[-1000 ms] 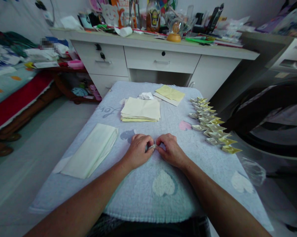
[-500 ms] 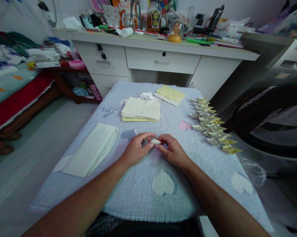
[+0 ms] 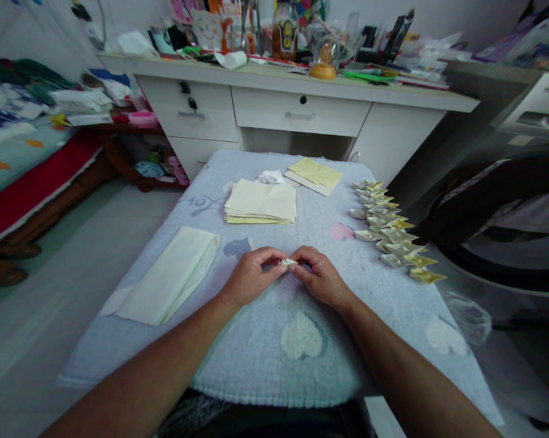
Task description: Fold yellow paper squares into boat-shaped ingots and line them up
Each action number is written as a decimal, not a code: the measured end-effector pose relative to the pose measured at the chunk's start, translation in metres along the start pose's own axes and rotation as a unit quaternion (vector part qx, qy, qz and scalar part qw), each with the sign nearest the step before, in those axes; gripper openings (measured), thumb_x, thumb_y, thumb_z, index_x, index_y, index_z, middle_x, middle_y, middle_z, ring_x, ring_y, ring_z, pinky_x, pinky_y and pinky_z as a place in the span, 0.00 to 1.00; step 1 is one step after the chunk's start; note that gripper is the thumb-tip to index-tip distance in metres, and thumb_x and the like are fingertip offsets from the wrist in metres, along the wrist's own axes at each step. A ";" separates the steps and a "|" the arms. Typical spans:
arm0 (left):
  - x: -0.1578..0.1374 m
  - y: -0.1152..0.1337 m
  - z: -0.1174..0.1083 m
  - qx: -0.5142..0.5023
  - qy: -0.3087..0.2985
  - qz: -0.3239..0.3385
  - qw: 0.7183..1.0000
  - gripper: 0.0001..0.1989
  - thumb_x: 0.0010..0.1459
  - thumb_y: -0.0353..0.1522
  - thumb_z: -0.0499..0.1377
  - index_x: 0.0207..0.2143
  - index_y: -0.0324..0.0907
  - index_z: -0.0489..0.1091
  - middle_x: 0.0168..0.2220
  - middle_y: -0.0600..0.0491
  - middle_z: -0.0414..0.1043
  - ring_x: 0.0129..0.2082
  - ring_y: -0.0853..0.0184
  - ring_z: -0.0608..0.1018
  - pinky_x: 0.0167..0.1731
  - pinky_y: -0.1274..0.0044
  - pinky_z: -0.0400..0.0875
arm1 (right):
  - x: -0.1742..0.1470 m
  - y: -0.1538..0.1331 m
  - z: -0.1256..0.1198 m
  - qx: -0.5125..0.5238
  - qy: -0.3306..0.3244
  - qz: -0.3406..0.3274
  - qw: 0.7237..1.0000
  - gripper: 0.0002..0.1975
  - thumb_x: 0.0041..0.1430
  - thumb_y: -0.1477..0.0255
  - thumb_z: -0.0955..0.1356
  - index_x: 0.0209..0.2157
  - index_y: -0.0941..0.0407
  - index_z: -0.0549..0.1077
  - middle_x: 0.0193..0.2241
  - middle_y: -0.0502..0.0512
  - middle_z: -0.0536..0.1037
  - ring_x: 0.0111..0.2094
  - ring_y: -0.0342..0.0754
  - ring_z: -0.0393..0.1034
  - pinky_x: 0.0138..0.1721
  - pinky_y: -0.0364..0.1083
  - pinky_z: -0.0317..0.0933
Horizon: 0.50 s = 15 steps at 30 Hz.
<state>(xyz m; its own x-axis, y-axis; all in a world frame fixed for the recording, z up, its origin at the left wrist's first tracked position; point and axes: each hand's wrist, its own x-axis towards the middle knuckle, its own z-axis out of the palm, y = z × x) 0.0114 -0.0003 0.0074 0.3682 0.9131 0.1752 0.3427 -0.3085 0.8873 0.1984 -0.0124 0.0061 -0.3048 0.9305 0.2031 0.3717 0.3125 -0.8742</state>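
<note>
A small folded piece of pale paper (image 3: 288,262) is pinched between my two hands above the middle of the cloth-covered table. My left hand (image 3: 252,274) grips its left end with thumb and fingers, and my right hand (image 3: 319,275) grips its right end the same way. The fingers cover much of the paper, so its full shape is hidden. To the right stand several folded paper boats (image 3: 393,234) in rows, white and yellow. Beyond my hands lies a stack of cream and yellow paper sheets (image 3: 262,201).
A folded pale cloth or paper bundle (image 3: 171,275) lies at the left. Near the far edge are a crumpled white tissue (image 3: 269,177) and loose yellow sheets (image 3: 318,172). Behind stands a cluttered white desk (image 3: 302,109); a front-loading washing machine (image 3: 530,213) is at the right.
The fingers of my right hand have closed in slightly over the folded paper, hiding more of its right end. Nothing else has visibly moved.
</note>
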 end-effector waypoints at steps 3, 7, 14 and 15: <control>0.000 -0.002 0.000 -0.005 0.008 -0.001 1.000 0.07 0.57 0.33 0.60 0.37 0.41 0.75 0.33 0.54 0.77 0.34 0.68 0.77 0.37 0.78 0.69 | 0.000 -0.002 0.000 0.026 -0.005 0.006 1.000 0.05 0.59 0.69 0.67 0.34 0.55 0.72 0.31 0.51 0.73 0.36 0.46 0.65 0.40 0.46 0.58; -0.001 -0.001 0.001 0.023 0.043 0.015 0.999 0.05 0.57 0.32 0.60 0.36 0.40 0.72 0.31 0.54 0.76 0.32 0.69 0.76 0.36 0.78 0.70 | 0.001 -0.006 -0.001 0.068 -0.007 0.022 0.997 0.05 0.56 0.69 0.66 0.34 0.56 0.70 0.30 0.50 0.71 0.33 0.45 0.64 0.38 0.45 0.59; -0.004 0.008 0.002 0.134 0.094 0.138 0.977 0.05 0.54 0.24 0.58 0.32 0.42 0.68 0.32 0.53 0.73 0.35 0.67 0.76 0.38 0.76 0.70 | 0.002 -0.007 -0.001 0.073 0.015 0.070 0.995 0.07 0.56 0.67 0.65 0.29 0.55 0.67 0.23 0.47 0.65 0.28 0.43 0.59 0.31 0.43 0.54; -0.005 0.008 0.003 0.142 0.099 0.155 0.973 0.06 0.54 0.24 0.57 0.33 0.42 0.68 0.33 0.53 0.74 0.36 0.67 0.76 0.40 0.75 0.70 | 0.002 -0.007 -0.001 0.077 0.014 0.072 0.994 0.07 0.56 0.66 0.65 0.28 0.55 0.67 0.23 0.46 0.65 0.27 0.43 0.58 0.30 0.43 0.54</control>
<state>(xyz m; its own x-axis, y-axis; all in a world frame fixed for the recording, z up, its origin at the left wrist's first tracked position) 0.0150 -0.0079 0.0126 0.3277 0.7891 0.5195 0.4767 -0.6129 0.6302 0.1960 -0.0128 0.0132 -0.2328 0.9692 0.0806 0.2704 0.1441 -0.9519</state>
